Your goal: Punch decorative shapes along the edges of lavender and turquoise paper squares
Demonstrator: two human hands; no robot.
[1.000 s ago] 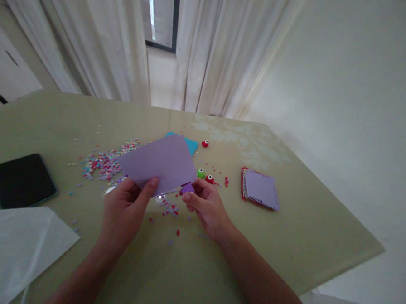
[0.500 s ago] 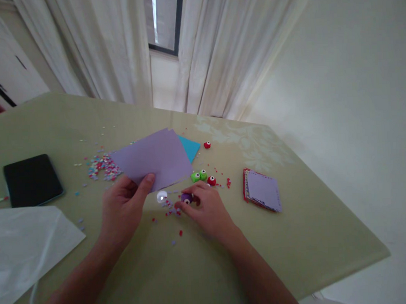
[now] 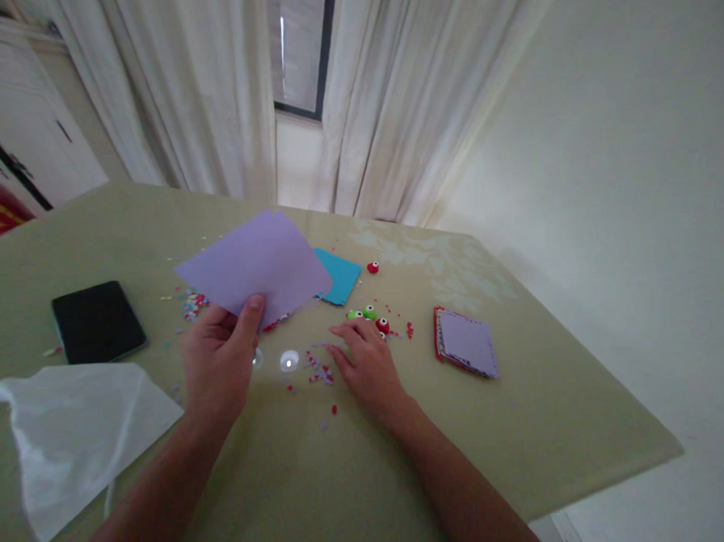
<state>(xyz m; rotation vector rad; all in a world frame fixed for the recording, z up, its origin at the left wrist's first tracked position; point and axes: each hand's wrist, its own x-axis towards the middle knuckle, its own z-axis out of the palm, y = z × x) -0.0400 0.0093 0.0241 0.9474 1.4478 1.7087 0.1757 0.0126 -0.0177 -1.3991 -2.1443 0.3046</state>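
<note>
My left hand (image 3: 221,359) grips the lower edge of a purple sheet of paper (image 3: 264,264), thumb on top, holding it tilted above the table. Near the middle, my right hand (image 3: 367,368) is low over the tabletop with thumb and forefinger apart and nothing visible between them. Just beyond its fingers sit small green pieces with eyes (image 3: 369,312) and a small red piece with an eye (image 3: 383,326); the hand partly covers this cluster. Left of the fingertips are loose purple and red paper bits (image 3: 319,369) and a shiny clear disc (image 3: 289,360).
Blue paper (image 3: 341,276) lies behind the purple sheet, near another red eyed piece (image 3: 372,267). A stack of square papers (image 3: 466,342) is at right. At left are a dark tablet-like device (image 3: 99,321), a white bag-like sheet (image 3: 85,431) and multicoloured bits (image 3: 192,304).
My right hand has moved down from the sheet's edge to the table and let go of the small purple eyed piece. My left hand still holds the sheet, now shifted left.
</note>
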